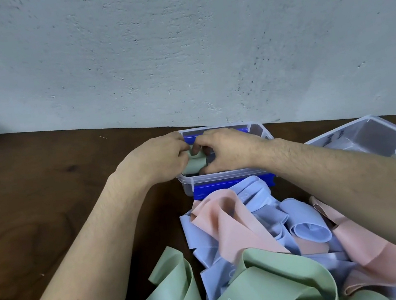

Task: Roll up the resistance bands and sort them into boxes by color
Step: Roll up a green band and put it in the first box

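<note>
The left hand (pixel 160 156) and right hand (pixel 225 149) both pinch a rolled pale-green rubber band (pixel 194 163) at the near-left corner of the clear plastic box with blue latches (pixel 224 176). It should be pressed down snugly so the roll cannot spring open.

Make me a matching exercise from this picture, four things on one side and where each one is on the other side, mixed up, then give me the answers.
Things:
1. rolled green band
2. box with blue clips
3. pink band
4. open boxes

Places:
A. draped over blue bands in the loose pile
B. far right of the table, near the wall
C. gripped between the left hand and right hand
D. straight ahead, under both hands

Pairs: 1-C, 2-D, 3-A, 4-B
</note>
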Tool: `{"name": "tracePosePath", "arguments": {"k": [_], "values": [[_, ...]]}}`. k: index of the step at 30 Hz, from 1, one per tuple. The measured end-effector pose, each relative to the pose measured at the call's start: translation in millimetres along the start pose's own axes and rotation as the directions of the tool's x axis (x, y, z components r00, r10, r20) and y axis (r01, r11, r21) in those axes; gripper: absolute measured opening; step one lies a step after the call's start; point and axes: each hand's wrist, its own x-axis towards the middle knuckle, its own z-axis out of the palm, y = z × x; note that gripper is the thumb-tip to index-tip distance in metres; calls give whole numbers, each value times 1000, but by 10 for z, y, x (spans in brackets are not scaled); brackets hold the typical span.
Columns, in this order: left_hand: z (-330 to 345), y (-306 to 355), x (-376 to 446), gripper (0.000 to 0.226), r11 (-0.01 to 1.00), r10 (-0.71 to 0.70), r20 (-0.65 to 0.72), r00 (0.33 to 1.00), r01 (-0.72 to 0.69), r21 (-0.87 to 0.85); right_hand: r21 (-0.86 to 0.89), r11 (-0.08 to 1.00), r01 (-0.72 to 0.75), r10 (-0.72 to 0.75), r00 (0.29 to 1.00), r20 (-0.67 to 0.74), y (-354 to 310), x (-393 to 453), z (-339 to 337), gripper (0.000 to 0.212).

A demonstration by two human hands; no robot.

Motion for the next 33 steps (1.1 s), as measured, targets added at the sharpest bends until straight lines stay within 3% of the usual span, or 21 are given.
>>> {"name": "tracePosePath", "arguments": {"k": [19, 23, 33], "values": [[-5, 13, 6, 39, 1000, 27, -53, 998, -26, 6, 25, 999, 21, -22, 999, 28, 104, -21, 7, 48], [-2, 4, -5, 38, 1000, 29, -82, 996, -28, 10, -18, 1000, -15, 15, 999, 32, 125, 16, 14, 39], [10, 14, -15, 38, 1000, 5, -26, 1000, -5, 10, 18, 999, -30, 30, 999, 33, 133, -7, 13, 40]]}}
